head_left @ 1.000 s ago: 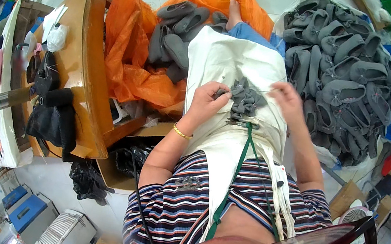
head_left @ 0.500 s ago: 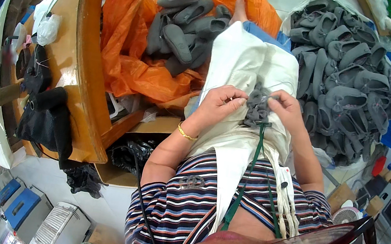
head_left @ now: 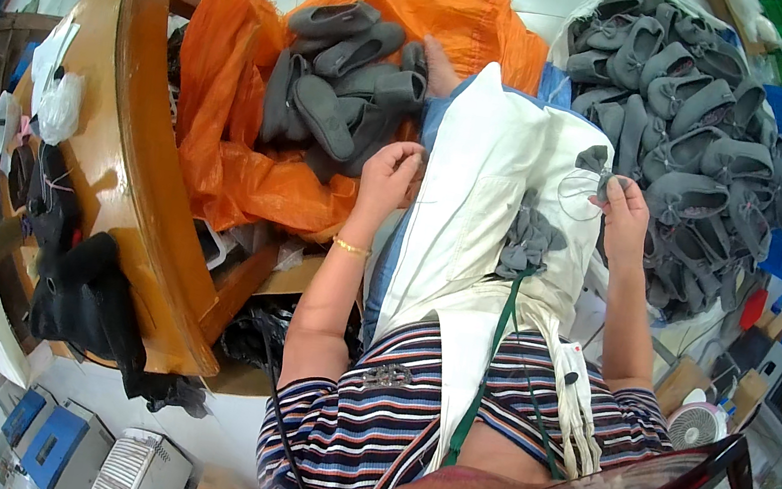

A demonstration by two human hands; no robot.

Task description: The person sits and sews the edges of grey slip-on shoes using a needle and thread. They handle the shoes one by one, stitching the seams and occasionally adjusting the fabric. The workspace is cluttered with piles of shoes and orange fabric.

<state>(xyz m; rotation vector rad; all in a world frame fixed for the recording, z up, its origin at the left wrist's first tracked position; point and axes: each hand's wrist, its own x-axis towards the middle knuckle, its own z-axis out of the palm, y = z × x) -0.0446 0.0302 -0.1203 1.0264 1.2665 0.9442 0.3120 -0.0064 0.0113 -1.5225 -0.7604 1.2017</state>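
Right hand (head_left: 625, 207) pinching a grey bow (head_left: 592, 158) by the apron (head_left: 463, 205), right edge; slackness could drop it! Left hand (head_left: 393, 166), I can't tell its grip.

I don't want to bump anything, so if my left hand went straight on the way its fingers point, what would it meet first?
Your left hand would probably meet the blue trouser leg, beside the white apron, though depth is unclear here.

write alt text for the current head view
A person's right hand pinches a small grey piece by a white apron, left hand well apart. Grey fabric lies on the apron; grey shoes heap on both sides.
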